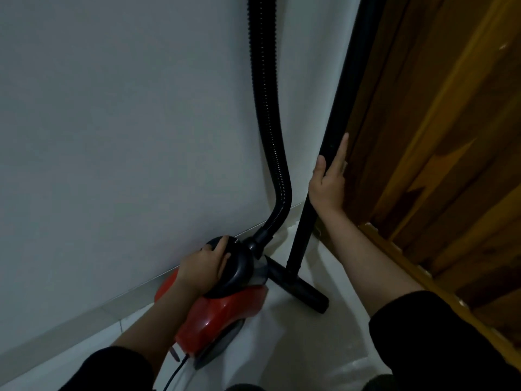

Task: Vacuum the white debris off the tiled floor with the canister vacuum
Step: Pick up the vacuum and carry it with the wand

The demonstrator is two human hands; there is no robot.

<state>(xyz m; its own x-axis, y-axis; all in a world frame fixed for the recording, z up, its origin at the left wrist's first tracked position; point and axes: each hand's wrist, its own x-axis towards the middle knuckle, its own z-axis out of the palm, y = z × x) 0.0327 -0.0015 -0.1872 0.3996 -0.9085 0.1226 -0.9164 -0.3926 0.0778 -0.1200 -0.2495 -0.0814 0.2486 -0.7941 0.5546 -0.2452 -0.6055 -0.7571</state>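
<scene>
A red canister vacuum [217,314] with a black top sits on the pale tiled floor [332,342] against the wall. My left hand [204,266] rests on its black top, fingers curled over the rim. A ribbed black hose [270,122] rises from the canister's front. The black wand [335,114] stands nearly upright beside the door frame, and its floor nozzle [298,286] lies flat on the tiles. My right hand [328,182] holds the wand at mid-height, thumb on one side and straight fingers along the other. Small white bits [290,228] lie by the skirting in the corner.
A grey-white wall [127,122] with a pale skirting [84,314] fills the left. A brown wooden door and frame [451,136] close off the right side. The vacuum's black power cord [176,371] trails toward me at the bottom.
</scene>
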